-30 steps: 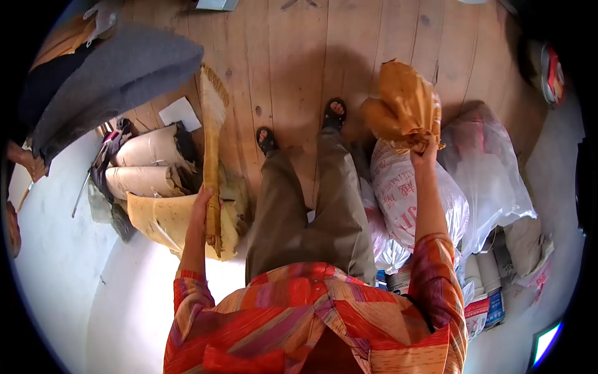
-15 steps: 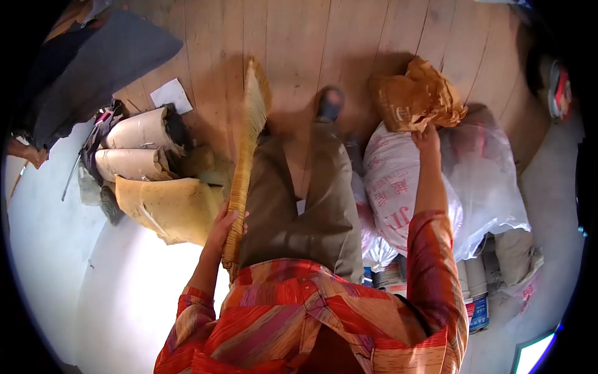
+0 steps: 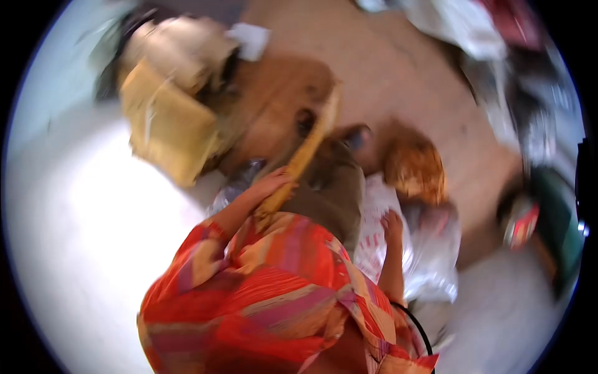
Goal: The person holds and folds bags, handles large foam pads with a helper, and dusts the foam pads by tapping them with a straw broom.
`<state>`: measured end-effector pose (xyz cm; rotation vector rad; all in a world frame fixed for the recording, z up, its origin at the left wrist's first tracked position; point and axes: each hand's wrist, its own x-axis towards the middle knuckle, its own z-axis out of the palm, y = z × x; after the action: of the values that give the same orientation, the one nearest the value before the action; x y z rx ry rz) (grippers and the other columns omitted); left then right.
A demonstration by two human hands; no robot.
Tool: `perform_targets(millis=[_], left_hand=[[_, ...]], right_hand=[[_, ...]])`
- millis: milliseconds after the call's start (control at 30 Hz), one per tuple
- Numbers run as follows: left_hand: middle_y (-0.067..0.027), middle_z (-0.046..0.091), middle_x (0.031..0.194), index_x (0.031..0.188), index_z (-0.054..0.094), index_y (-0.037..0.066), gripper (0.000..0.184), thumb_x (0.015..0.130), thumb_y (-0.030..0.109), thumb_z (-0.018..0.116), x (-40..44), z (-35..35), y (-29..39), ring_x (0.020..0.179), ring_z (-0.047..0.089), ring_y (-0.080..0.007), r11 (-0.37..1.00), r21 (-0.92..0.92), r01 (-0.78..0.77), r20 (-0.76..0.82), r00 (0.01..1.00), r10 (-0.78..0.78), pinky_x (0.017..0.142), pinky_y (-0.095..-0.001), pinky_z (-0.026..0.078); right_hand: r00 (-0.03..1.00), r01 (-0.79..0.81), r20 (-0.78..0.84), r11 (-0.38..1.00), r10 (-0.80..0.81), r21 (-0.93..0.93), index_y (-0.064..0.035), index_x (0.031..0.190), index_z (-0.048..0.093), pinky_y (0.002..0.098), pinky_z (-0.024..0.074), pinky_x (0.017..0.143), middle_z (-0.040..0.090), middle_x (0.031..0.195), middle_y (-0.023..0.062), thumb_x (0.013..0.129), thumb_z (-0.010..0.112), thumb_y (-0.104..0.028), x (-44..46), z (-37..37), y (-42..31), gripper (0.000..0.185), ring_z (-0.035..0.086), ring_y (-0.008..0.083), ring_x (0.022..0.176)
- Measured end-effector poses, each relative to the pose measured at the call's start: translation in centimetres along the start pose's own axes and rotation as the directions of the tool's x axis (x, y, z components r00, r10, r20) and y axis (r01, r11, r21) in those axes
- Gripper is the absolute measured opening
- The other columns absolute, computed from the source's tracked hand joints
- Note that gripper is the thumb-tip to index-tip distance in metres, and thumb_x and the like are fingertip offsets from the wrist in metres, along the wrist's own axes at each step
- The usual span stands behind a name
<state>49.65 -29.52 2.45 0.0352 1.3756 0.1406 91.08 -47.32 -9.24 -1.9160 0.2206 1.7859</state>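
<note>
My left hand (image 3: 273,182) is closed round the bound handle of a yellow straw hand broom (image 3: 304,153). The broom slants across my legs, its thin end pointing up and away over the floor. My right hand (image 3: 392,225) is in front of a white plastic sack (image 3: 375,234) with red print. Its fingers look apart and hold nothing, though motion blurs them. Just beyond that hand lies crumpled brown paper (image 3: 416,171), apart from the fingers. A clear plastic bag (image 3: 433,262) stands to the right of the sack.
Rolled tan sheets (image 3: 184,50) and a yellow padded piece (image 3: 165,121) are at the upper left, near a white paper (image 3: 250,41). Plastic sheeting (image 3: 467,28) lies at the upper right. A red-labelled object (image 3: 522,223) and a dark green object (image 3: 557,227) are at the right.
My right hand has let go of the brown paper and drawn back toward my body. The view has turned and blurred. The broom remains in my left hand.
</note>
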Motion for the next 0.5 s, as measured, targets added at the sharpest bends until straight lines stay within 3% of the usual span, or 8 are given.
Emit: perform_targets(millis=[133,167,200,267,333,433,467,500], left_hand=[[-0.0117,0.058,0.091,0.121,0.040,0.007,0.044,0.082,0.020,0.058,-0.7,-1.7,1.4,0.071,0.060,-0.0204,0.983,-0.153,-0.099,0.036,0.994,0.106,0.058,-0.0352,0.053],[-0.0117,0.058,0.091,0.121,0.040,0.007,0.044,0.082,0.020,0.058,-1.3,-2.8,2.7,0.071,0.060,-0.0204,0.966,-0.202,-0.160,0.013,0.986,0.166,0.058,-0.0352,0.053],[-0.0124,0.057,0.096,0.121,0.041,0.005,0.044,0.082,0.020,0.057,-1.9,-4.1,3.4,0.073,0.060,-0.0201,0.965,-0.226,-0.133,0.054,0.988,0.148,0.059,-0.0338,0.053],[-0.0131,0.057,0.100,0.120,0.042,0.003,0.044,0.082,0.020,0.057,-2.7,-6.7,3.3,0.075,0.060,-0.0199,0.947,-0.285,-0.146,0.092,0.980,0.179,0.060,-0.0324,0.053],[-0.0134,0.058,0.093,0.105,0.053,-0.001,0.033,0.080,0.019,0.058,-2.6,-10.0,3.4,0.073,0.060,-0.0186,0.966,-0.253,-0.050,0.148,0.985,0.089,0.058,-0.0311,0.052],[-0.0134,0.060,0.092,0.097,0.058,-0.001,0.030,0.078,0.022,0.060,-4.6,-12.2,2.0,0.080,0.060,-0.0198,0.945,-0.293,-0.143,0.088,0.980,0.176,0.066,-0.0325,0.051],[-0.0134,0.060,0.092,0.097,0.058,-0.001,0.030,0.078,0.022,0.060,-5.1,-13.6,1.2,0.080,0.060,-0.0198,0.928,-0.328,-0.175,0.081,0.974,0.212,0.066,-0.0325,0.051],[-0.0134,0.060,0.094,0.098,0.058,-0.001,0.032,0.078,0.023,0.061,-5.3,-14.6,0.5,0.082,0.060,-0.0202,0.943,-0.250,-0.222,0.038,0.971,0.238,0.069,-0.0328,0.050]], right_hand=[[0.999,-0.034,-0.037,0.999,0.033,-0.038,-0.0061,0.124,0.044,0.0363,0.0470,0.086,0.051,0.115,0.0132,0.086,0.055,-0.025,-3.3,1.1,-2.8,0.044,0.052,0.0260,0.104],[0.999,0.032,0.022,0.986,-0.029,-0.166,-0.0047,0.125,0.044,0.0361,0.0470,0.086,0.051,0.117,0.0140,0.086,0.055,-0.023,-3.0,0.6,-3.6,0.044,0.053,0.0261,0.104],[0.973,0.216,0.166,0.872,-0.158,-0.439,-0.0034,0.125,0.043,0.0359,0.0470,0.086,0.051,0.118,0.0148,0.086,0.056,-0.020,-2.0,-0.1,-4.4,0.045,0.053,0.0263,0.104],[0.816,0.564,0.472,0.285,-0.334,-0.775,-0.0008,0.126,0.042,0.0356,0.0470,0.086,0.051,0.121,0.0163,0.085,0.056,-0.016,0.6,-1.7,-6.3,0.045,0.054,0.0266,0.105],[0.875,0.484,0.384,0.587,-0.296,-0.650,0.0012,0.126,0.041,0.0354,0.0471,0.086,0.051,0.120,0.0169,0.084,0.056,-0.012,-0.7,3.0,-11.4,0.047,0.054,0.0269,0.105],[0.949,0.219,0.291,0.914,-0.119,-0.341,0.0043,0.127,0.039,0.0350,0.0473,0.087,0.053,0.119,0.0178,0.082,0.057,-0.007,-4.2,9.4,-16.9,0.049,0.055,0.0273,0.104],[0.940,0.248,0.316,0.894,-0.129,-0.372,0.0043,0.127,0.039,0.0350,0.0473,0.087,0.053,0.119,0.0178,0.082,0.057,-0.007,-4.9,12.1,-18.1,0.049,0.055,0.0273,0.104],[0.862,0.471,0.444,0.708,-0.243,-0.527,0.0048,0.127,0.039,0.0350,0.0474,0.087,0.053,0.118,0.0177,0.083,0.056,-0.006,-5.5,14.7,-19.5,0.048,0.056,0.0271,0.103]])
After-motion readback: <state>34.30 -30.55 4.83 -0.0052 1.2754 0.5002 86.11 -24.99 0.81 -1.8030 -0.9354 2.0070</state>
